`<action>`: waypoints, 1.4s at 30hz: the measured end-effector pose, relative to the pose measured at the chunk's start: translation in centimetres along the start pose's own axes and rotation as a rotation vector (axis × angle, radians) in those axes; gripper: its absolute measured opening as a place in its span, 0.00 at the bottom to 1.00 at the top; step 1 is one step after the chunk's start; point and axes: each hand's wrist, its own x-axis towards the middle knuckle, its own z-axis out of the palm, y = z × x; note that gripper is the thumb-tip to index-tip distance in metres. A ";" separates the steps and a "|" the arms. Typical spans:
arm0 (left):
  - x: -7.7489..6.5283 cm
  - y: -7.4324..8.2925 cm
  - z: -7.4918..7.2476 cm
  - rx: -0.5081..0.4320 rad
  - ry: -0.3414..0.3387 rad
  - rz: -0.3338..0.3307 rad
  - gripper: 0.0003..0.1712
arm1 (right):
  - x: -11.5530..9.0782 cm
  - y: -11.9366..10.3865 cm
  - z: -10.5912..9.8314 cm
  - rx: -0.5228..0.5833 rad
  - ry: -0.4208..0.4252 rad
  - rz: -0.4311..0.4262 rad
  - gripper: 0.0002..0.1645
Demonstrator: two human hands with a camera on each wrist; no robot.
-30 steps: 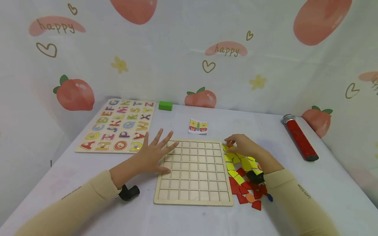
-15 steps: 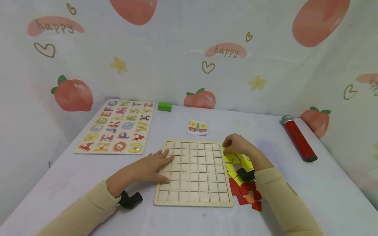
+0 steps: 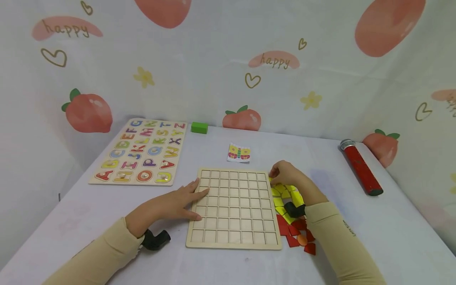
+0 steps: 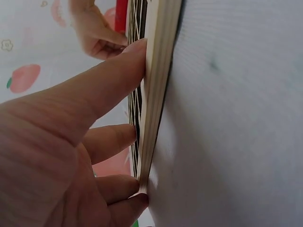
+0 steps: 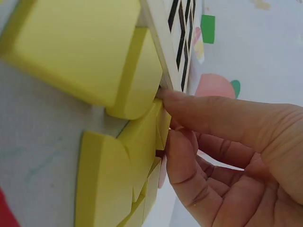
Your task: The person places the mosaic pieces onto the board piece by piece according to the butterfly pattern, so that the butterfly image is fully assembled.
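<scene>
A square wooden grid board (image 3: 234,202) lies in the middle of the table. Along its left edge rests my left hand (image 3: 171,206), fingers spread onto the rim; the left wrist view has the thumb (image 4: 113,75) against the board's side. Beyond the opposite edge, by the far right corner, my right hand (image 3: 290,176) is over a pile of yellow tiles (image 3: 278,202). Up close in the right wrist view, its thumb and curled index finger pinch a small yellow tile (image 5: 163,124) at the board's edge. Other yellow tiles (image 5: 75,42) lie around it, some overlapping.
Red tiles (image 3: 284,226) and an orange disc (image 3: 302,240) lie nearer the front. Behind the board is a butterfly pattern card (image 3: 239,153). An alphabet puzzle (image 3: 142,152) and green block (image 3: 199,127) stand back left; a red microphone (image 3: 360,168) lies right.
My left hand has lowered from spread above the board onto its left edge. The right hand's fingers have closed together down at the yellow tiles.
</scene>
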 end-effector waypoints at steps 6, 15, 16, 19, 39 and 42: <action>-0.1 0.1 -0.1 0.003 -0.002 0.013 0.48 | -0.1 0.6 -0.1 0.047 -0.047 -0.005 0.09; 0.0 0.2 0.0 0.015 -0.007 0.017 0.48 | -0.5 1.2 -0.8 0.151 -0.052 -0.002 0.08; 0.0 0.2 0.0 0.017 -0.007 0.017 0.48 | -0.6 1.2 -1.0 0.162 -0.047 -0.007 0.09; -0.1 0.2 0.0 0.019 -0.009 0.020 0.47 | -0.6 0.8 -1.4 0.203 -0.027 -0.024 0.12; -0.4 0.2 -0.2 0.018 -0.001 0.044 0.47 | 4.3 -7.5 3.6 0.567 -0.094 -0.116 0.07; -0.4 0.1 -0.2 0.024 -0.001 0.042 0.47 | 5.0 -9.0 4.7 0.567 -0.109 -0.104 0.07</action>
